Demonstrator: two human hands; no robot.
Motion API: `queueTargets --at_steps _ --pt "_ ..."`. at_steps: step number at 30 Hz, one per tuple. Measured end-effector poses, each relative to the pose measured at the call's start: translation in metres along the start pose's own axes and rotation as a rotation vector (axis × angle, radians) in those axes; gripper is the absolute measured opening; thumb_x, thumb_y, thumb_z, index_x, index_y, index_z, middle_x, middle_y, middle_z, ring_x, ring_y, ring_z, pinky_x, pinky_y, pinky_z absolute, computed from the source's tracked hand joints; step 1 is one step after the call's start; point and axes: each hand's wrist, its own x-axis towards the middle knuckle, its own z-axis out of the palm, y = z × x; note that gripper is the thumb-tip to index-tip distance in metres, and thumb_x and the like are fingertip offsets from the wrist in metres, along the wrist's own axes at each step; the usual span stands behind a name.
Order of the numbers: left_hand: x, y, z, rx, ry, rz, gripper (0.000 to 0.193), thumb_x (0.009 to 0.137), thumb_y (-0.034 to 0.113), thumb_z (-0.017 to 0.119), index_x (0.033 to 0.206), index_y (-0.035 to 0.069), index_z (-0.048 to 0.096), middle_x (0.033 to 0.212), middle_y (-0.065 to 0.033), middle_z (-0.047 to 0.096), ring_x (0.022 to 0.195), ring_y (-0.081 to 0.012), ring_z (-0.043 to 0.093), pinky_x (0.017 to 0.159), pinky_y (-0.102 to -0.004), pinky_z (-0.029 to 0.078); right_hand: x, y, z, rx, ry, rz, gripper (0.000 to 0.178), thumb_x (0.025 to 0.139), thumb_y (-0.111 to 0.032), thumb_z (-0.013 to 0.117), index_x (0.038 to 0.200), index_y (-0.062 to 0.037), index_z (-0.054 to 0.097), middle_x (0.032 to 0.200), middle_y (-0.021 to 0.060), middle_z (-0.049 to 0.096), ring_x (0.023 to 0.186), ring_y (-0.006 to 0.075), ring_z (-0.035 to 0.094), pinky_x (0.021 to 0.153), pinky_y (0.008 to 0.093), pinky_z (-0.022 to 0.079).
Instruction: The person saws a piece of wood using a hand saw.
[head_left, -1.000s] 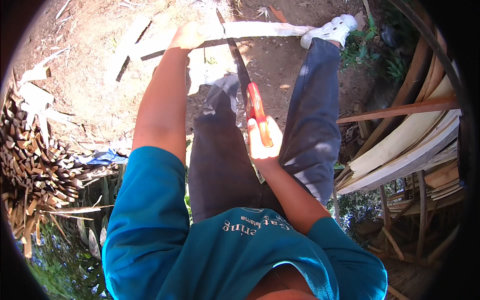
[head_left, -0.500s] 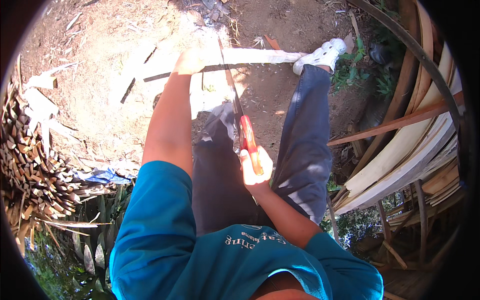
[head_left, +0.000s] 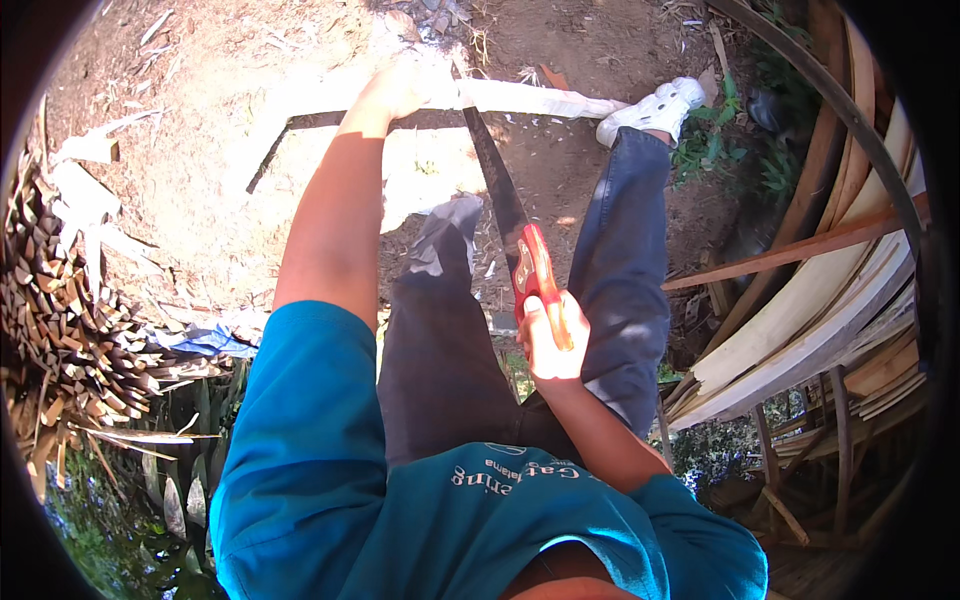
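Note:
My right hand (head_left: pixel 556 342) is closed around the red handle of a handsaw (head_left: pixel 492 165). The dark blade slants away and to the left, its far part meeting a long pale wooden strip (head_left: pixel 545 101). Just left of the blade, my left hand (head_left: pixel 403 84) grips the strip from above; glare washes out its fingers. The strip lies crosswise over the ground, and its right end reaches my foot in a white clog (head_left: pixel 655 110). Whether the teeth have cut into the wood is hidden by the brightness.
A stack of split wood ends (head_left: pixel 75 335) stands at the left, near a blue scrap (head_left: pixel 205 341). On the right, long pale planks (head_left: pixel 800 310) lean by a reddish bar (head_left: pixel 800 250) and a curved dark rim (head_left: pixel 850 110). Green weeds (head_left: pixel 712 135) grow beside the clog.
My right hand and the saw handle have shifted right, and the blade now slants more and shows more of its flat side. My left hand sits slightly farther away and to the right.

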Motion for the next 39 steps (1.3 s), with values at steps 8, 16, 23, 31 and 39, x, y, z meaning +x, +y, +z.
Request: queueTargets --at_steps 8,16,23,31,39 --pt "-0.028 0.017 0.022 -0.027 -0.054 -0.179 0.043 0.091 0.043 0.066 0.121 0.013 0.074 0.118 -0.0186 0.073 0.115 -0.0353 0.068 0.1 -0.0446 0.052 0.103 0.04 0.066 -0.008 0.006 -0.221 0.016 0.094 -0.005 0.068 0.085 -0.0032 0.055 0.07 -0.0017 0.05 0.067 0.0081 0.05 0.061 0.0266 0.043" --pt "-0.016 0.084 -0.053 0.273 -0.154 -0.086 0.054 0.09 0.038 0.068 0.132 0.004 0.063 0.128 -0.0196 0.069 0.118 -0.0361 0.066 0.099 -0.047 0.053 0.112 0.015 0.062 0.195 -0.012 -0.134 0.013 0.098 -0.01 0.069 0.09 -0.0022 0.062 0.067 -0.003 0.057 0.058 0.0045 0.053 0.054 0.0235 0.043" --pt "-0.033 0.053 -0.018 0.49 -0.03 0.059 0.047 0.085 0.033 0.073 0.119 0.002 0.065 0.109 -0.0196 0.072 0.102 -0.037 0.07 0.091 -0.0484 0.056 0.089 -0.029 0.027 0.139 -0.061 -0.143 0.015 0.099 -0.014 0.07 0.093 -0.0015 0.066 0.079 0.0027 0.071 0.067 0.0054 0.063 0.059 0.0206 0.048" --pt "-0.053 0.066 -0.011 0.484 -0.092 0.071 0.047 0.084 0.033 0.073 0.121 0.005 0.066 0.11 -0.0183 0.073 0.102 -0.0357 0.07 0.091 -0.0472 0.056 0.086 -0.04 0.003 0.339 -0.146 -0.173 0.03 0.099 -0.003 0.067 0.124 -0.0019 0.052 0.096 0.0084 0.068 0.076 0.0124 0.069 0.064 0.0253 0.057" --pt "-0.056 0.077 -0.023 0.441 -0.2 0.069 0.047 0.083 0.033 0.074 0.122 0.008 0.067 0.11 -0.0169 0.073 0.102 -0.0344 0.07 0.091 -0.0459 0.056 0.114 -0.072 -0.006 0.382 -0.303 -0.164 0.027 0.102 -0.006 0.063 0.128 -0.0013 0.061 0.089 0.0023 0.065 0.069 0.0061 0.061 0.058 0.024 0.053"
